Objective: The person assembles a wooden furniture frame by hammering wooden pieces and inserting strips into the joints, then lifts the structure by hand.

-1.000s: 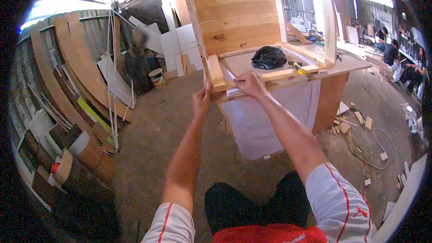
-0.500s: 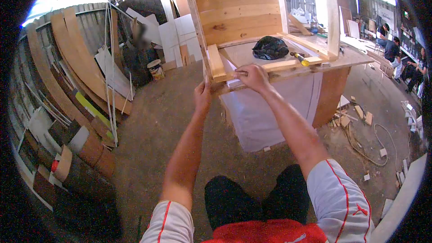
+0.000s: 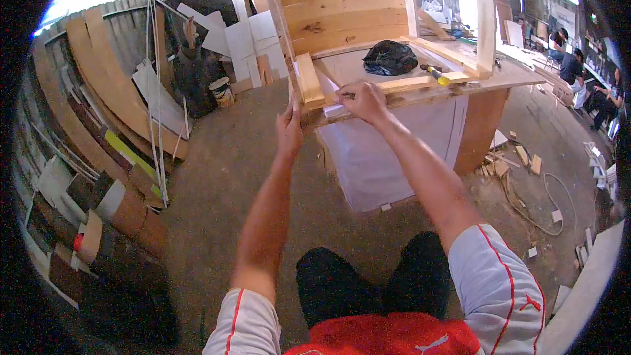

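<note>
A wooden frame [image 3: 486, 33] with a plank back stands on a wooden board [image 3: 420, 95] in front of me. At the frame's near left corner, my left hand [image 3: 288, 133] is closed against the lower edge of the left post, fingers pointing up. My right hand [image 3: 363, 102] is closed in a pinch just right of that corner, over the front edge. Something small and dark shows at its fingers, too small to name. A short wood block [image 3: 309, 79] lies inside the corner. Behind the front rail are a black plastic bag [image 3: 390, 58] and a yellow-ended hammer [image 3: 436, 77].
Below the board is a box covered with white sheeting [image 3: 388, 158]. Wood offcuts [image 3: 503, 165] and a cable [image 3: 542, 227] lie on the floor to the right. Long boards [image 3: 98, 79] lean on the left wall, near a bucket [image 3: 222, 91]. People [image 3: 570, 69] sit far right.
The view has shifted slightly, so the scene sits a little higher and further left. My left hand's fingers look straighter along the post. My right hand stays near the same corner.
</note>
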{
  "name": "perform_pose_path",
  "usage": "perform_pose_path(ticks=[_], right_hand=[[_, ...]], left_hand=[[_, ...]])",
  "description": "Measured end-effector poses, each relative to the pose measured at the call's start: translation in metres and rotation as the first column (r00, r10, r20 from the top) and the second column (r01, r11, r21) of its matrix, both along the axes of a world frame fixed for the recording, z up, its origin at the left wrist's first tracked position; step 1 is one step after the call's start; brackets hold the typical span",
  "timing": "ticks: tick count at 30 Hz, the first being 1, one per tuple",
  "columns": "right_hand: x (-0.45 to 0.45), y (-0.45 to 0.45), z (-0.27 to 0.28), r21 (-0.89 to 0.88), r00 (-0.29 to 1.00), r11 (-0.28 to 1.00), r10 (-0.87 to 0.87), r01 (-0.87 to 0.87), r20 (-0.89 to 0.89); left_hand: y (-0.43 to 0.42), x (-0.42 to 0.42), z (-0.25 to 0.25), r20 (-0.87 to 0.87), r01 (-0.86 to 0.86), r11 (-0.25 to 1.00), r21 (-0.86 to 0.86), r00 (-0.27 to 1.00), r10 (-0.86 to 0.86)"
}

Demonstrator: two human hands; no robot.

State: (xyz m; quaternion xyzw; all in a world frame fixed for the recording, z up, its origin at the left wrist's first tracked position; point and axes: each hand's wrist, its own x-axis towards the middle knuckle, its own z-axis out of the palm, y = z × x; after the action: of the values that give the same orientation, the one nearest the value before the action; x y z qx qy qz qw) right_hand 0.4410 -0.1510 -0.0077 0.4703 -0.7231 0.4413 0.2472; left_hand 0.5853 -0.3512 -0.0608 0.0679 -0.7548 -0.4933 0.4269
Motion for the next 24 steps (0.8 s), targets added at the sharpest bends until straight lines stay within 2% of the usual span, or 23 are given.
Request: perform_pose_path(ticks=[4,7,10,13,16,19,24], right_hand=[[-0.003,-0.002,0.0,-0.005,1.0,1.0,0.02,-0.02,-0.022],[-0.002,0.002,0.002,0.012,0.999,0.999,0.045,-0.045,-0.006],[-0.001,0.006,0.005,0.029,0.998,0.999,0.027,-0.025,-0.054],[-0.01,0.004,0.005,0.045,0.988,0.996,0.084,-0.078,-0.132],[-0.008,0.007,0.01,0.117,0.988,0.988,0.113,-0.101,-0.108],[-0.015,-0.001,0.004,0.043,0.984,0.994,0.102,-0.097,-0.145],[-0.008,0.005,0.007,0.034,0.987,0.997,0.079,-0.075,-0.137]], left_hand=[[-0.005,-0.004,-0.003,-0.033,0.015,1.0,-0.001,0.999,-0.015],[-0.001,-0.006,-0.005,-0.062,0.071,0.98,0.186,0.996,-0.061],[0.008,-0.004,0.001,-0.076,0.146,0.954,0.261,0.989,-0.13],[-0.029,-0.024,-0.019,-0.062,0.063,0.993,0.097,0.996,-0.057],[-0.037,-0.027,-0.02,-0.013,0.018,1.0,-0.012,1.0,-0.018],[-0.016,-0.017,-0.009,-0.019,-0.029,0.993,-0.114,0.999,0.027],[-0.01,-0.009,-0.003,0.101,-0.101,0.966,-0.237,0.987,0.128]])
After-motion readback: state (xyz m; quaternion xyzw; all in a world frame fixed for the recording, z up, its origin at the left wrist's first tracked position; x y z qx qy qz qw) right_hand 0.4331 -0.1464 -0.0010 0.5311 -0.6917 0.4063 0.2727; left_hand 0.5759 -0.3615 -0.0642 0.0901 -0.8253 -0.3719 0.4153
